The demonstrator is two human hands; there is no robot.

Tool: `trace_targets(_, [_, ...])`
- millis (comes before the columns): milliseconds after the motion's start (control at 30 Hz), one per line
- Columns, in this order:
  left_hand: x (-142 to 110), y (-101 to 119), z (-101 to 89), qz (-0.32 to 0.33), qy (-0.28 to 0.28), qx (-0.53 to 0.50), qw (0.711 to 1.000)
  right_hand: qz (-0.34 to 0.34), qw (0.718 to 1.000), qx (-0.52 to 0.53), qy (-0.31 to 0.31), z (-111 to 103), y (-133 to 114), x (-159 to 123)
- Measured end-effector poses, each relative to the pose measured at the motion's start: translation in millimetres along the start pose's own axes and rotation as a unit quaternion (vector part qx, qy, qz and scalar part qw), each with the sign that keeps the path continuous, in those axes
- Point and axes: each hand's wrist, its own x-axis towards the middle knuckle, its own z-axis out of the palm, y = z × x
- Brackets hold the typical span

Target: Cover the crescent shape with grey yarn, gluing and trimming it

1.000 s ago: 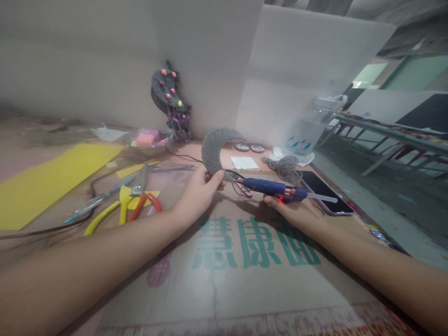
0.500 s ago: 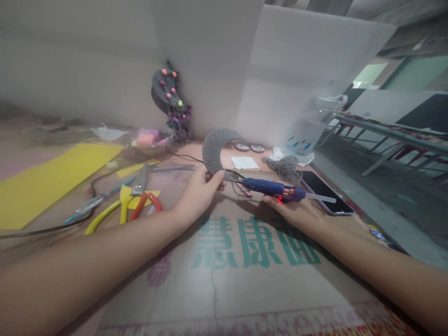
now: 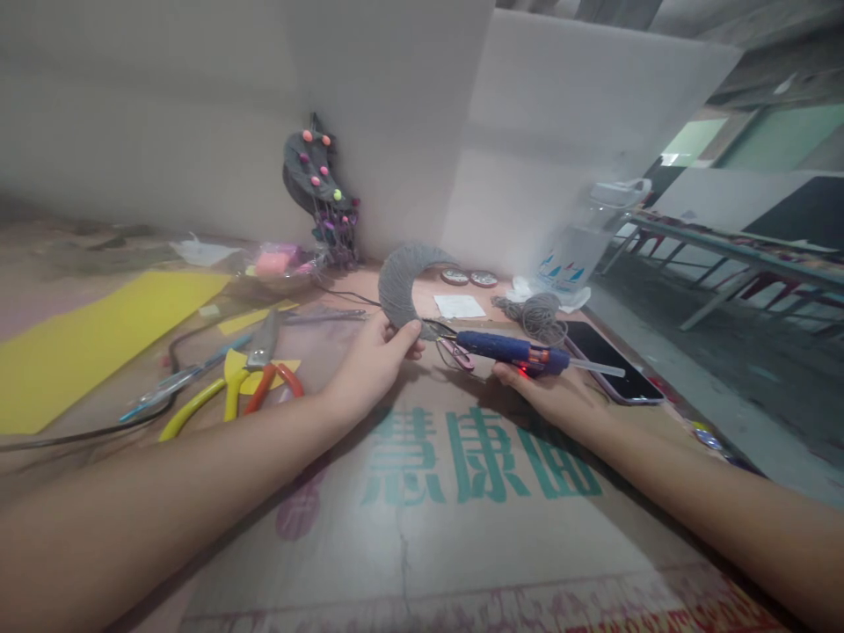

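Between thumb and fingers, my left hand (image 3: 389,352) grips the lower end of a grey yarn-wrapped crescent moon (image 3: 398,283), raised above the table. My right hand (image 3: 547,387) is wrapped round a blue hot glue gun (image 3: 494,345) with a red light lit and a pale glue stick (image 3: 599,367) poking out of its back. The gun's nozzle points left at the crescent's lower tip; whether they touch I cannot tell. Below the nozzle lies a pink-handled tool, perhaps scissors (image 3: 463,356), partly hidden.
Left of my hands lie pliers (image 3: 262,343) with yellow and red handles and a yellow sheet (image 3: 132,338). A decorated crescent (image 3: 303,171) leans at the back wall. To the right are grey yarn (image 3: 537,315), a phone (image 3: 616,365) and a water bottle (image 3: 571,246).
The glue gun and my right hand have shifted very slightly left, with the whole view drifting a little. Both hands keep their grip.
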Motion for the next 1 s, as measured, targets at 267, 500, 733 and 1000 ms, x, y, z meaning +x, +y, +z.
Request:
trace_targets(267, [3,-6,-1.4,0.002,-0.004,-0.014,1.000,0.033,0.999,0.022,0.021,-3,9,4])
trace_targets(500, [3,-5,1.6,-0.006,0.000,-0.035,0.999,0.060,0.990,0.108,0.070,-16,24,23])
trace_targets(733, [4,-6,2.7,-0.001,-0.002,-0.024,1.000,0.047,0.996,-0.037,0.063,-4,39,81])
trace_targets(1000, [4,-3,2.9,-0.001,-0.007,-0.018,1.000,0.112,0.989,-0.095,0.007,15,66,128])
